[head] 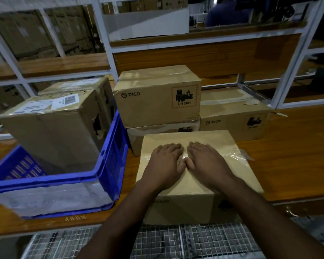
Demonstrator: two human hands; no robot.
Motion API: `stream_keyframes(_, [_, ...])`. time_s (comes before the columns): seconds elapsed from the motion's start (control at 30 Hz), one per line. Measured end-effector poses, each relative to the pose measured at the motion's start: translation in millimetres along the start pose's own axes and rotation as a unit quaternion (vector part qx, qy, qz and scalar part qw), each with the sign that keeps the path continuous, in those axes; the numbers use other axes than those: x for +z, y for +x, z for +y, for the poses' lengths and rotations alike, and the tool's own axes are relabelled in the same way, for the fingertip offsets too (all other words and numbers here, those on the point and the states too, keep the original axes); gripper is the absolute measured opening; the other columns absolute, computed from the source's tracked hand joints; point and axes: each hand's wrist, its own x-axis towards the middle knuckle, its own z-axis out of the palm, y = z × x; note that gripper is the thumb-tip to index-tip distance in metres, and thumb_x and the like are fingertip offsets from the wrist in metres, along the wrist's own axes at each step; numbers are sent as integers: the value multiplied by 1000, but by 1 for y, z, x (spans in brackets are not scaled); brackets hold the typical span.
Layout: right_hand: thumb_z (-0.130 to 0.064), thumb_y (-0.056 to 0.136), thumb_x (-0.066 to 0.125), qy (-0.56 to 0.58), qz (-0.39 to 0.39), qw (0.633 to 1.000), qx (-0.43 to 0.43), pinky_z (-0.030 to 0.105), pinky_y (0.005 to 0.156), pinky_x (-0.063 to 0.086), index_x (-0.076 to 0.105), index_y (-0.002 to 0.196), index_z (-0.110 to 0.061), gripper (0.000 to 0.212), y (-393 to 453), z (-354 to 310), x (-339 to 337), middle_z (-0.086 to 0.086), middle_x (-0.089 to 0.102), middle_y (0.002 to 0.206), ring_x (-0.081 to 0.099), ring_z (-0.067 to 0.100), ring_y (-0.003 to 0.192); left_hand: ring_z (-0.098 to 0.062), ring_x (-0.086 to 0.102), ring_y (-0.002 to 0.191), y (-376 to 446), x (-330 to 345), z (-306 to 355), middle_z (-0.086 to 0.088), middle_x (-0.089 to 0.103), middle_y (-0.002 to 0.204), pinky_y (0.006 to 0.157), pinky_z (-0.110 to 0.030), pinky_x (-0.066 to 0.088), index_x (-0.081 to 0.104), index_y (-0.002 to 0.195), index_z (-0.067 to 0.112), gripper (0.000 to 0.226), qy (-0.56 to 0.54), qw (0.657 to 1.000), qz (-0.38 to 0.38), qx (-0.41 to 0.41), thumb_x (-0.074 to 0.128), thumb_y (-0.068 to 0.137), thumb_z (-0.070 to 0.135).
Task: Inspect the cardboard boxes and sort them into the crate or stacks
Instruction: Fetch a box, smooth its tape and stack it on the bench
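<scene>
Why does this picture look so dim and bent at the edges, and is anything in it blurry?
Head view: dim room light, corners dark; the wide lens bows the white shelf frame. Glare streaks the tape on the near box under the left hand and right hand. The fingertips look blurred.

Both hands flat on box

Six cardboard boxes sit on the tabletop: two in one blue crate, four outside it. Two hands are in sight.
</scene>
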Motion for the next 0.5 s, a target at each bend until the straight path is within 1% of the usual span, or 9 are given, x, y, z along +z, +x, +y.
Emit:
stream_keyframes(0.1, [-39, 101, 44, 1, 35, 999, 5, 30, 115, 25, 54, 139, -18, 45, 5, -2, -1, 1, 52, 147, 44, 13, 135, -13, 30, 148, 0, 1, 1, 2, 39, 160, 124, -39, 20, 43, 152, 21, 54, -16, 1000, 8, -16, 38, 104, 43])
stream_keyframes(0.13, [-41, 101, 43, 5, 39, 999, 11, 30, 116, 24, 53, 140, -17, 47, 5, -2, 2, 2, 51, 148, 43, 14, 135, -14, 26, 150, -1, 1, 1, 0, 36, 162, 125, -40, 17, 39, 154, 19, 57, -13, 999, 9, -33, 38, 103, 45])
stream_keyframes(0.2, [-49, 102, 37, 9, 27, 999, 36, 34, 122, 16, 39, 151, -14, 60, 6, 0, 9, 4, 36, 158, 29, 15, 146, -15, 16, 154, -1, 2, -2, -2, 26, 166, 127, -43, 10, 28, 158, 15, 65, 6, 997, 4, -83, 34, 104, 50])
stream_keyframes(0.27, [-59, 101, 29, 4, 16, 997, 76, 39, 125, 10, 28, 156, -13, 71, 7, 5, 14, 4, 25, 164, 19, 16, 151, -14, 11, 155, 0, 2, -6, -2, 19, 168, 127, -47, 6, 22, 160, 14, 71, 29, 992, -7, -120, 28, 103, 55])
stream_keyframes(0.37, [-63, 99, 23, -8, 19, 994, 107, 42, 125, 8, 29, 156, -13, 76, 8, 12, 16, 4, 24, 164, 17, 16, 152, -12, 9, 156, 0, 2, -7, 1, 17, 169, 126, -50, 2, 20, 161, 17, 75, 34, 989, -10, -147, 27, 101, 61])
stream_keyframes(0.43, [-63, 99, 24, -12, 16, 995, 102, 41, 125, 9, 30, 155, -13, 76, 12, 15, 14, 4, 25, 164, 19, 16, 151, -12, 9, 155, 1, 1, -7, 1, 17, 169, 126, -49, 1, 21, 161, 17, 75, 36, 988, -8, -152, 28, 101, 62])
stream_keyframes(0.5, [-63, 99, 26, -19, 12, 996, 90, 40, 124, 12, 34, 154, -13, 74, 14, 17, 11, 4, 28, 163, 22, 16, 150, -12, 11, 155, 2, 0, -9, 1, 19, 168, 126, -50, 4, 23, 160, 18, 75, 37, 989, -7, -144, 30, 100, 63])
